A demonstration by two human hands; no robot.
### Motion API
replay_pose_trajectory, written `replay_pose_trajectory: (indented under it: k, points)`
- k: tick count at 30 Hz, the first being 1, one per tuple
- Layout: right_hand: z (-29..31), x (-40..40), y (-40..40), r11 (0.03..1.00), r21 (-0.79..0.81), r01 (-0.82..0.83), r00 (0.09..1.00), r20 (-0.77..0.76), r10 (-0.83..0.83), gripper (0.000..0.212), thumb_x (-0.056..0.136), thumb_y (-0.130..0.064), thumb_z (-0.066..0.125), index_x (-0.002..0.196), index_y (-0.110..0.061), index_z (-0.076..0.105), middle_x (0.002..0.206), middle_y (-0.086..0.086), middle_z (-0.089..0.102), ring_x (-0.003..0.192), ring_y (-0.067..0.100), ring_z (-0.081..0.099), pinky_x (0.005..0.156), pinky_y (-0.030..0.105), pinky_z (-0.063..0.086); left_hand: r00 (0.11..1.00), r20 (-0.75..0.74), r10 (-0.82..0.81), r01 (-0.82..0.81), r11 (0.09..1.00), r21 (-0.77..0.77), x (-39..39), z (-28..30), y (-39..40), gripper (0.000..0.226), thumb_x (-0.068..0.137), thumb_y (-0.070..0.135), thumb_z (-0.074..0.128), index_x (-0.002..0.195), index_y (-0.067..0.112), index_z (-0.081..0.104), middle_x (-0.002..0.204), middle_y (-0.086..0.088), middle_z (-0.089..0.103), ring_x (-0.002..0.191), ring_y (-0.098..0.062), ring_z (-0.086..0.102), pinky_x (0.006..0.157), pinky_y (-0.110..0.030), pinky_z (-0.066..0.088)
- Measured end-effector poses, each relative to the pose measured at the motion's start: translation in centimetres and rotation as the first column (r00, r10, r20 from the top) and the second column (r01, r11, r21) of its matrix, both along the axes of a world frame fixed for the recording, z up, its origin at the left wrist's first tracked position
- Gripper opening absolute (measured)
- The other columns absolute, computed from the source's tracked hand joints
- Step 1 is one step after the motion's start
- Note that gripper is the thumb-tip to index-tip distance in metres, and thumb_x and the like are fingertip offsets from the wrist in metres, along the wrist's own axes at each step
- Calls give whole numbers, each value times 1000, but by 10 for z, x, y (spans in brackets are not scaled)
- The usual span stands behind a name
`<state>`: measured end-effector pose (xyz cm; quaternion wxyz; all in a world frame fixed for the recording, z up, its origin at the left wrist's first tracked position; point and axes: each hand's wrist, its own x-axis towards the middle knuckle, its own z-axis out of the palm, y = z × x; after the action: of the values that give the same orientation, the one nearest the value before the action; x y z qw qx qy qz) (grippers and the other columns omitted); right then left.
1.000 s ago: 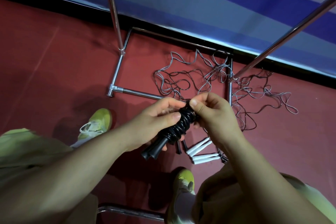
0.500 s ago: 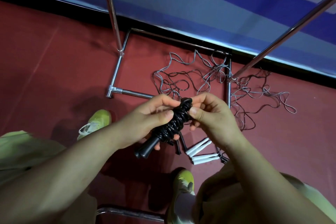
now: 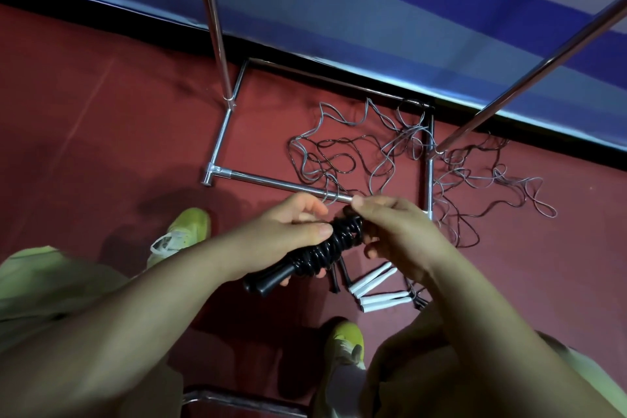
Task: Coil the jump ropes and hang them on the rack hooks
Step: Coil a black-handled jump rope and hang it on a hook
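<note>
At the far left the red floor (image 3: 84, 119) lies bare up to the black strip along the foot of the blue wall banner (image 3: 339, 10), which bounds the scene along the top. A yellow-green shoe (image 3: 185, 231) stands on the floor just left of the hands, and a second one (image 3: 346, 343) shows lower down, between the forearms. The chrome rack base (image 3: 271, 181) forms a rectangle on the floor, its left upright (image 3: 212, 27) rising out of frame and its front bar passing just behind the knuckles. The left hand (image 3: 288, 234) grips the coiled black jump rope (image 3: 336, 244), thumb laid along the top and fingers curled underneath; the two black handles (image 3: 268, 282) stick out of the bundle toward the lower left. The right hand (image 3: 400, 234) pinches the upper end of the same coil, its fingers curled around the last turns. Inside and past the frame's right side a tangle of loose grey and dark ropes (image 3: 390, 153) sprawls across the floor, crossing the base's right bar and spreading toward the right edge. White handles (image 3: 376, 292) lie on the floor just below the right hand. A slanting chrome bar (image 3: 529, 78) cuts across the upper right.
</note>
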<state>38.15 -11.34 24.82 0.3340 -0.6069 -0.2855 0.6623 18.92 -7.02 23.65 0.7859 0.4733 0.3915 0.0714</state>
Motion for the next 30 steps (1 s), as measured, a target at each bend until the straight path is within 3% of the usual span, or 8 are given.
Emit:
replay_pose_trajectory:
  k: [2,4,8,13,18,23,26,30]
  points:
    - [2,0,-1,997,9,-75,996,43,75,15,75,-26,74,72,-11,70,67,9,55,52,10,44,46,19,35,999,-27,-19,18,999,-47,0,0,-1,28,89,27,59,114,18,49,96,-9,65,76,-34,68,38,-21,41]
    - [-1,0,-1,999,29,-25,997,69,23,22,83,-16,67,61,-15,66,55,0,53,50,11,44,47,20,35,998,-41,-53,48,993,-112,3,2,-2,27,94,25,53,119,16,52,99,-17,69,74,-32,69,39,-21,42]
    - [-9,-5,-1,977,58,203,976,62,-207,24,82,-18,69,60,-13,60,59,7,45,56,19,39,56,29,34,996,22,-90,93,966,-240,10,7,-8,34,100,26,37,122,5,52,115,-24,64,66,-21,67,38,-19,42]
    - [-5,-9,0,911,120,395,908,96,-407,28,93,-16,58,66,-13,53,55,-1,47,51,12,44,49,23,40,997,44,-59,70,941,-331,16,11,-5,39,100,36,33,117,9,55,106,-13,69,69,-18,66,36,-18,41]
    - [4,-16,3,930,132,344,935,41,-352,25,97,-20,53,73,-14,51,52,-8,51,52,7,50,58,25,48,999,32,-44,52,956,-290,9,15,-6,46,81,60,53,109,24,56,89,1,67,68,-16,66,39,-18,41]
    - [23,-26,-7,936,214,279,960,-63,-272,13,94,-24,58,84,-15,60,70,-4,59,75,13,56,74,30,50,998,-37,49,-54,989,-141,0,35,-8,60,66,23,75,120,15,51,90,-5,68,62,-19,68,39,-19,41]
    - [47,-26,-13,944,237,231,962,-201,-185,19,80,-23,61,98,-17,63,87,0,63,86,15,59,80,32,50,988,48,149,-135,966,-221,-5,59,-8,44,68,29,70,106,9,58,85,-8,70,60,-24,69,36,-17,41]
    - [93,-31,-16,908,363,209,960,-252,-120,31,79,-8,63,109,-13,59,91,-4,69,86,15,66,76,32,56,974,121,191,-163,964,-212,-8,103,-5,39,71,37,52,99,12,62,79,-7,72,59,-24,69,36,-18,44]
